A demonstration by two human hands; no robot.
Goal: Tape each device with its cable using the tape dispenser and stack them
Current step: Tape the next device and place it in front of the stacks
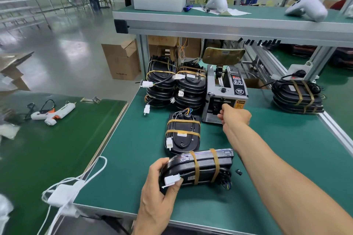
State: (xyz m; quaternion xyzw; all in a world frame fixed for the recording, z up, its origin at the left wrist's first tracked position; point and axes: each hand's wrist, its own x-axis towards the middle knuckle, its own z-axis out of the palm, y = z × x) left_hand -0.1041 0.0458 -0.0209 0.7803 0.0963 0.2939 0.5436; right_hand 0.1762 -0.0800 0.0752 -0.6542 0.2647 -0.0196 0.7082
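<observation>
Table (267,158): green mat, carrying everything below.
Stacks (175,84): two piles of taped devices standing at the far edge, just left of the dispenser; a third pile (298,95) sitting well to the right.
Dispenser (226,91): standing behind the right hand, outlet facing the person.
Taped device (183,133): lying flat between the stacks and the held one.
Held device (198,170): tilting on edge near the front, two tape bands wrapping it.
Left hand (160,187): gripping the held device's left end, thumb pressing its white plug (172,179).
Right hand (236,115): reaching at the dispenser's outlet, fingers curling there; cannot tell whether it is pinching tape.
</observation>
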